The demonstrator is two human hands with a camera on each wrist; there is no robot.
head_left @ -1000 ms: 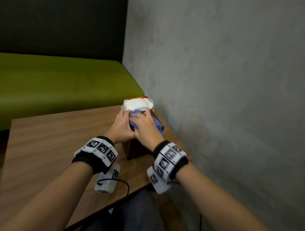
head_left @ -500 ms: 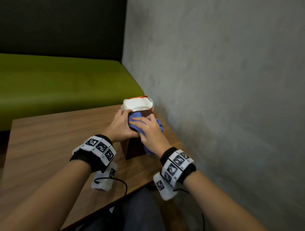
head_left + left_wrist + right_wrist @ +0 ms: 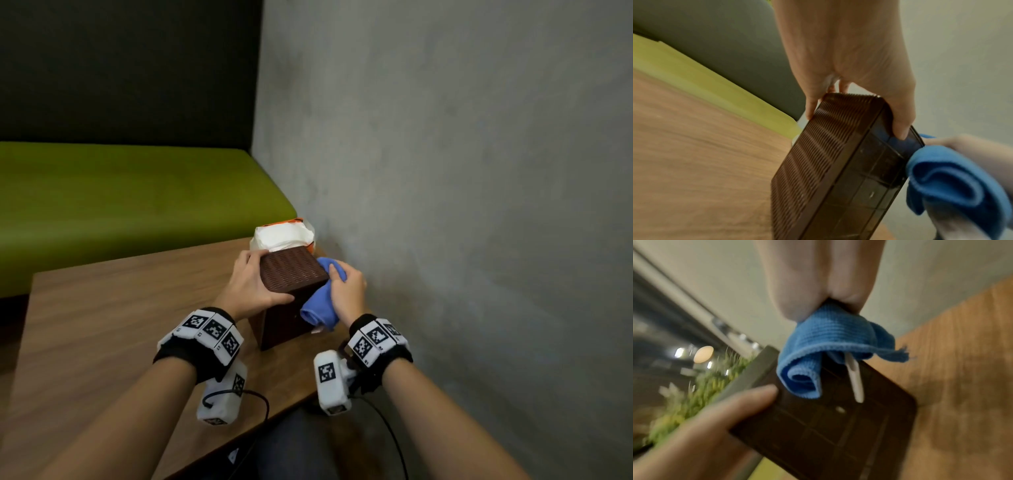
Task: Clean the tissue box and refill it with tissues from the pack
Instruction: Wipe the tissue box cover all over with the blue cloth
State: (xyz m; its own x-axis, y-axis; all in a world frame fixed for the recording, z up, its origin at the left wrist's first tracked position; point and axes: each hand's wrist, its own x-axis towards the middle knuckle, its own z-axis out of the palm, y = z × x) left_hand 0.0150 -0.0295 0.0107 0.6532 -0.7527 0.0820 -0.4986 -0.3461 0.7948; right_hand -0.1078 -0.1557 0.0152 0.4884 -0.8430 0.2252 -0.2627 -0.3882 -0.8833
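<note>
The dark brown tissue box (image 3: pixel 291 291) stands on end on the wooden bench (image 3: pixel 102 325), close to the grey wall (image 3: pixel 462 205), with a ribbed face turned upward. The left hand (image 3: pixel 251 286) grips the box at its top: in the left wrist view the thumb lies down the smooth side panel while the other fingers curl over the far edge of the ribbed face. The right hand (image 3: pixel 346 293) is closed around a bunched blue cloth (image 3: pixel 320 305) and presses it against the box's right side, the side nearest the wall. From the head view, the cloth hangs in a loose fold below the fingers, lying against the upper part of that panel. In the right wrist view the cloth's rolled edge lies on the dark, grid-lined panel and a small white tag (image 3: pixel 855 378) dangles from it; that picture is blurred, so finer detail on the panel cannot be made out. Just behind the box, at the far end of the bench, sits the tissue pack (image 3: pixel 282 236), white with an orange edge, touching or nearly touching the box; which cannot be told. Beyond the bench runs a green seat cushion (image 3: pixel 120 198) under a dark backrest. Both wrists wear black bands carrying white marker blocks.
</note>
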